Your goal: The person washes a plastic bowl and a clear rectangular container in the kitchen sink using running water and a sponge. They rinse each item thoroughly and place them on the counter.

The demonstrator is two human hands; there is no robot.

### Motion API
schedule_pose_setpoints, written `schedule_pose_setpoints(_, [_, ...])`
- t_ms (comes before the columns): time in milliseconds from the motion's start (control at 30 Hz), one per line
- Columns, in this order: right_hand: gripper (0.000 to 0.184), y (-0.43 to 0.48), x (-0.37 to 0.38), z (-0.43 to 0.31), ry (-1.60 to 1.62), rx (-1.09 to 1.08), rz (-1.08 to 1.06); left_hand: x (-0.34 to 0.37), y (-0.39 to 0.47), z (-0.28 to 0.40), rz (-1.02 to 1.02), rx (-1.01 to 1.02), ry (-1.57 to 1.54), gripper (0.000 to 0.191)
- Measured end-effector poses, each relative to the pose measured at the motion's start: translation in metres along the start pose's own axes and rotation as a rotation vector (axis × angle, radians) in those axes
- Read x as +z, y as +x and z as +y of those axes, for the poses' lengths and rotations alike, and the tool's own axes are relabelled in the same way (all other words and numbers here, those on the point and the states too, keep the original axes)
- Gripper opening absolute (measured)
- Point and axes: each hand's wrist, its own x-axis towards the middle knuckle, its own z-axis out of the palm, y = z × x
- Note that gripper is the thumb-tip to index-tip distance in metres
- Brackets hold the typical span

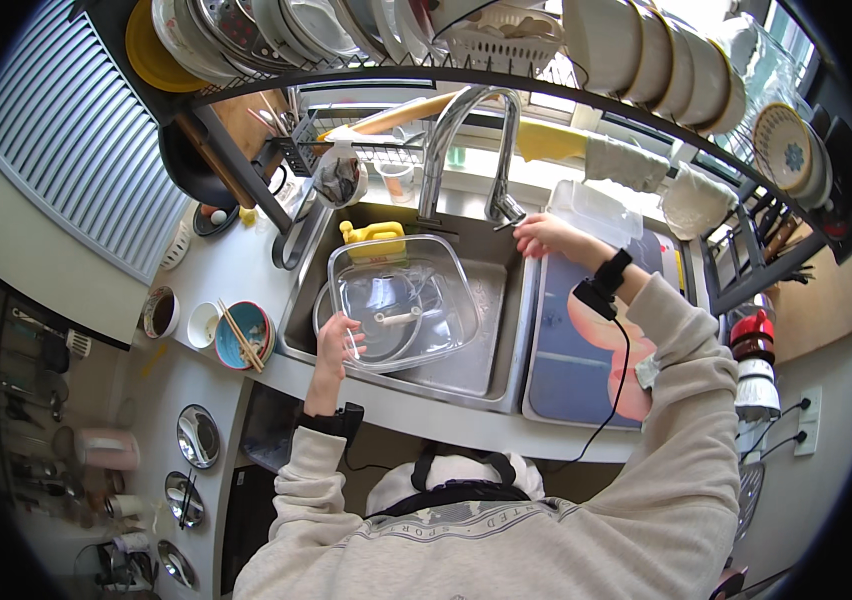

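Note:
My left hand [338, 341] grips the near left rim of a clear plastic container [441, 300], which is over the sink [497, 322]. Beneath or inside the container a round clear lid with a white handle [398, 317] shows; which of the two I cannot tell. A yellow bottle [377, 238] lies behind the container. My right hand [542, 234] is beside the lever at the base of the chrome faucet [433, 157], fingers slightly bent; whether it touches the lever is unclear. No water stream is plain to see.
A dish rack [396, 73] with plates and bowls spans above the sink. Right of the sink lies a patterned board [568, 360], with a clear plastic box [595, 210] behind it. On the left counter stand a blue bowl with chopsticks [242, 337], a white bowl [205, 324] and a bowl of dark liquid [161, 311].

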Motion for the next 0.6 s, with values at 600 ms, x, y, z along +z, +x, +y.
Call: schedule_pose_setpoints(600, [0.026,0.129,0.052,0.069,-0.268,-0.017,0.727,0.022,0.040,0.014,0.065,0.150,0.093,0.035])
